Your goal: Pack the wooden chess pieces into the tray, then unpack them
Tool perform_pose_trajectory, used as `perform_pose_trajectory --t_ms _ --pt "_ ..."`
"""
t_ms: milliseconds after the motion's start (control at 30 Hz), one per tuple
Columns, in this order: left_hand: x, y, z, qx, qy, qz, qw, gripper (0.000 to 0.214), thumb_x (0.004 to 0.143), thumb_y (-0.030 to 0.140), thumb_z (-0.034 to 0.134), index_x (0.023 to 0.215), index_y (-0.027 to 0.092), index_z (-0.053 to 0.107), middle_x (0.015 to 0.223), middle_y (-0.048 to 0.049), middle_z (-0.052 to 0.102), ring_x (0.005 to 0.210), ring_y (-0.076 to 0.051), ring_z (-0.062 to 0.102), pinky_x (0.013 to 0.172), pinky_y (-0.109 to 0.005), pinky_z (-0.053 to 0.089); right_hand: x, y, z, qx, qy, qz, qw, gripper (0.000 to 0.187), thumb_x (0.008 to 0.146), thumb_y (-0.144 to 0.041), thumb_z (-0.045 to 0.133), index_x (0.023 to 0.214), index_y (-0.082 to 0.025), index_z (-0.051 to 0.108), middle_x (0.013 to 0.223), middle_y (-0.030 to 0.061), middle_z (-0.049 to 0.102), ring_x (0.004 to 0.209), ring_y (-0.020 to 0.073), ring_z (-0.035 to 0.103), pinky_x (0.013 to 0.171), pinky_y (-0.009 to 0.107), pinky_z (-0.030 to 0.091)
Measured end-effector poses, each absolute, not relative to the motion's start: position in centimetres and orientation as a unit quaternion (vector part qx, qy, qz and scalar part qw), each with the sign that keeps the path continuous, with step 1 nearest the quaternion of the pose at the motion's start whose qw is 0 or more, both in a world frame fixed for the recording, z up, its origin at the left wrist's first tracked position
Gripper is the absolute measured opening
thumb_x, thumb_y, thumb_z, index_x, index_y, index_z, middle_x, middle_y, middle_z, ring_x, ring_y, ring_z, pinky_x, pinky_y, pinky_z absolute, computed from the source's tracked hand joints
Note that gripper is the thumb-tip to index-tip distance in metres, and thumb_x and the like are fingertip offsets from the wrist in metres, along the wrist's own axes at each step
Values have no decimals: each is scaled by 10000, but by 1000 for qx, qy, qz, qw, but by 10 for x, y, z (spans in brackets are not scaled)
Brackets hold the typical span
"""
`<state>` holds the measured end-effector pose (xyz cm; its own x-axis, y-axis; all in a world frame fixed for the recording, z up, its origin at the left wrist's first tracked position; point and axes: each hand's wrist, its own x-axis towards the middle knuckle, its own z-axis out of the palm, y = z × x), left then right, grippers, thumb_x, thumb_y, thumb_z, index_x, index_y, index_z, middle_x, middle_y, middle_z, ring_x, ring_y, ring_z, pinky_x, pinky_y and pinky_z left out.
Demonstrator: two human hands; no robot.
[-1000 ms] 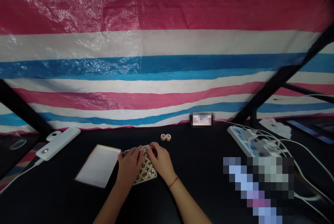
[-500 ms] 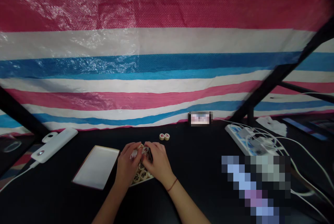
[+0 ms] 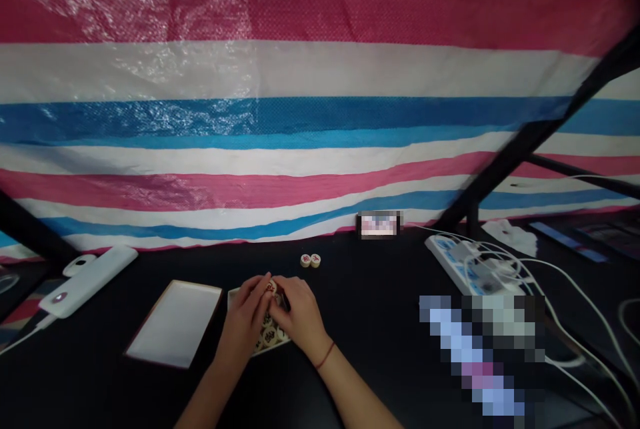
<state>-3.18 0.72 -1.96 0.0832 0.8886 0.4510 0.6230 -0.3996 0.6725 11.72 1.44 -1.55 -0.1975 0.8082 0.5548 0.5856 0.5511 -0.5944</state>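
Observation:
A small white box (image 3: 233, 297) full of round wooden chess pieces (image 3: 271, 336) lies on the black table, mostly covered by my hands. My left hand (image 3: 245, 322) rests on its left side with fingers curled over the pieces. My right hand (image 3: 297, 314) covers its right side, fingers bent, and both sets of fingertips meet on one piece with a red mark (image 3: 271, 287) at the far end of the box. Two loose pieces (image 3: 310, 260) lie on the table beyond the box.
The box's white lid (image 3: 174, 323) lies upside down to the left. A white power bank (image 3: 85, 272) with a cable sits far left. A power strip (image 3: 465, 262) with plugs and white cables is at the right. A striped tarp hangs behind the table.
My hands have closed in together over the far end of the box, hiding more of the pieces. The view has shifted slightly, so everything sits a little further left.

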Motion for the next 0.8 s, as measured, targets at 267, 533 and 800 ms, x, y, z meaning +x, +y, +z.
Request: perform_pose_trajectory --t_ms 267,533,800 --pt "-35 10 -27 720 542 399 168 377 921 399 466 1234 251 614 1172 -76 645 1031 -215 647 915 -362 533 117 15 -17 -445 -779 112 428 208 872 -220 544 1069 -185 600 868 60 662 774 203 579 705 324 443" --pt "-40 9 -19 642 576 476 171 400 926 420 465 1245 217 594 1256 -107 593 1032 -220 646 850 -341 569 168 41 -17 -543 -670 85 500 186 872 -284 526 987 -192 640 892 66 677 814 195 605 795 332 456" --pt "-41 13 -24 616 571 501 206 383 890 421 522 1196 210 614 1212 -102 583 912 -184 670 811 -330 583 225 66 -52 -685 -613 30 393 288 859 -383 519 958 -177 693 986 116 623 894 248 557 760 366 435"
